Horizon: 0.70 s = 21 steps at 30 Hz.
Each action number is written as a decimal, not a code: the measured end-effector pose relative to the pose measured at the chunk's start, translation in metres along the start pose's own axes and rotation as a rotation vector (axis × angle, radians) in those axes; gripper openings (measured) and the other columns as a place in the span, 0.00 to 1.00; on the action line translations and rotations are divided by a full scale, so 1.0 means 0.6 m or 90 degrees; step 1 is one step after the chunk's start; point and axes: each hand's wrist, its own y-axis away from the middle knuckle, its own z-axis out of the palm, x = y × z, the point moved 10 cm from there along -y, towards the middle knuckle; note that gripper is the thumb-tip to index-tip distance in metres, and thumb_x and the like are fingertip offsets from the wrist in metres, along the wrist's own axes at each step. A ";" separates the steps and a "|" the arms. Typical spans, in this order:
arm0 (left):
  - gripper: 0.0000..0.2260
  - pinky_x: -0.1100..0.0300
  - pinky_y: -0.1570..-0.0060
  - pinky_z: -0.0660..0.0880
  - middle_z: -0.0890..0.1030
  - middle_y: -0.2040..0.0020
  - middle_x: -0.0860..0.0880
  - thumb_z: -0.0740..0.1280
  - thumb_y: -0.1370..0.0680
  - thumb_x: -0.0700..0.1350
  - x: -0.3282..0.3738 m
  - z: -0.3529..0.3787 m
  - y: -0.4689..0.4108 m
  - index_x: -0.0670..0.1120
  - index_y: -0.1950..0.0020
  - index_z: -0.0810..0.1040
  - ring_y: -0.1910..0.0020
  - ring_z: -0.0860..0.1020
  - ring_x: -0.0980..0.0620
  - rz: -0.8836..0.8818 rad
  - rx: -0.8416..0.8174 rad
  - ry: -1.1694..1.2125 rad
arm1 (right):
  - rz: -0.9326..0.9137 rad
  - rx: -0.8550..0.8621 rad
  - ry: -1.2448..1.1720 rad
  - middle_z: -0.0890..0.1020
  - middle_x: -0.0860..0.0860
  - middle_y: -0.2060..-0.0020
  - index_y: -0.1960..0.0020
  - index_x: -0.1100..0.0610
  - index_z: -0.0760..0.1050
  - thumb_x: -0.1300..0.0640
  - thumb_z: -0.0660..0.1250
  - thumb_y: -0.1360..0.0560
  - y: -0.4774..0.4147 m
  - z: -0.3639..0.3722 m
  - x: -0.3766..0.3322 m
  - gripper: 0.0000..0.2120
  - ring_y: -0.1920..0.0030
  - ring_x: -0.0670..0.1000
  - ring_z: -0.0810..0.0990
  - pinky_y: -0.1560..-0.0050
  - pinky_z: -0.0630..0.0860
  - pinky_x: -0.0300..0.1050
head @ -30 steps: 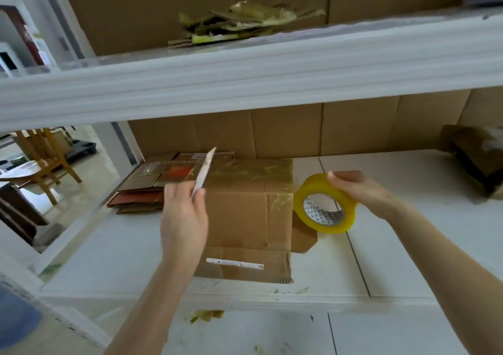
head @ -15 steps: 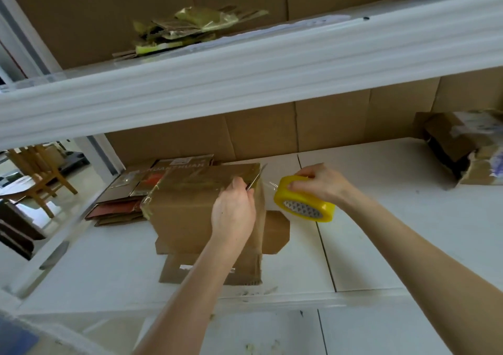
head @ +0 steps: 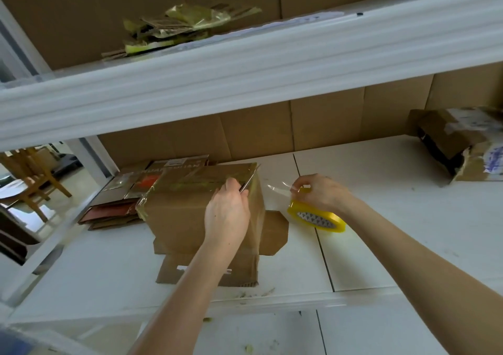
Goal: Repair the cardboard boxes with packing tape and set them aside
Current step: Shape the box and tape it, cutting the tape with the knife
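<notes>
Cardboard box sits on the white shelf, my left hand gripping a blade at its taped edge, right hand clutching the yellow tape roll, flattened carton lettering unreadable

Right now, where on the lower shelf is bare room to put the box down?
Free: the white shelf between the tape roll and the torn boxes at right. Crowded: the left, where flattened cardboard lies behind the box.

Brown cardboard box — yellow tape roll, grey-and-white zigzag core — white shelf.
</notes>
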 end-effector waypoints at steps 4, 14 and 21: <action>0.07 0.64 0.71 0.67 0.78 0.61 0.50 0.61 0.19 0.46 0.023 -0.046 -0.004 0.44 0.49 0.76 0.65 0.72 0.54 0.066 0.081 -0.021 | 0.031 0.079 -0.013 0.78 0.47 0.49 0.53 0.38 0.73 0.37 0.58 0.23 0.004 -0.010 0.004 0.08 0.53 0.51 0.75 0.57 0.77 0.45; 0.15 0.59 0.61 0.76 0.82 0.51 0.46 0.60 0.19 0.39 0.078 -0.011 -0.017 0.49 0.35 0.75 0.57 0.80 0.48 0.123 -0.067 -0.172 | 0.037 0.121 -0.008 0.79 0.50 0.47 0.49 0.41 0.76 0.43 0.59 0.21 0.012 -0.019 -0.010 0.08 0.53 0.54 0.76 0.58 0.76 0.45; 0.13 0.65 0.72 0.65 0.82 0.53 0.47 0.63 0.20 0.39 0.100 0.008 -0.013 0.48 0.36 0.77 0.65 0.72 0.53 0.144 -0.100 -0.237 | 0.027 0.139 -0.001 0.76 0.48 0.54 0.54 0.40 0.73 0.45 0.59 0.22 0.022 -0.038 -0.019 0.06 0.55 0.53 0.74 0.60 0.74 0.44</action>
